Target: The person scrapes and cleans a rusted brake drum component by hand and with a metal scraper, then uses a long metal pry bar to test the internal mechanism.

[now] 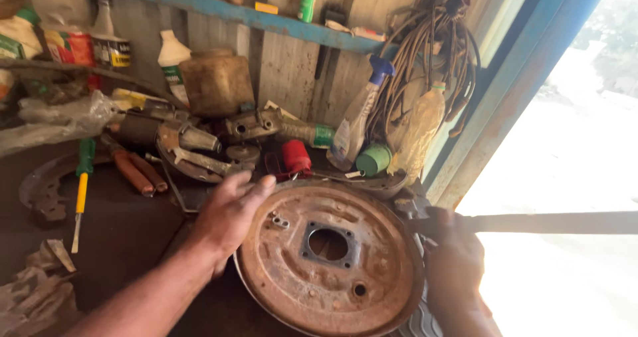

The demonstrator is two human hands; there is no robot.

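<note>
Low in the middle of the frame, the left hand (229, 214) lies flat and open on the round rusty metal plate (330, 257), pressing firmly, while the right hand (455, 260) grips a long dark bar (545, 223).

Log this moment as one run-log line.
left hand: flat on rusty round plate rim | right hand: gripping long dark bar | screwdriver on bench
</note>
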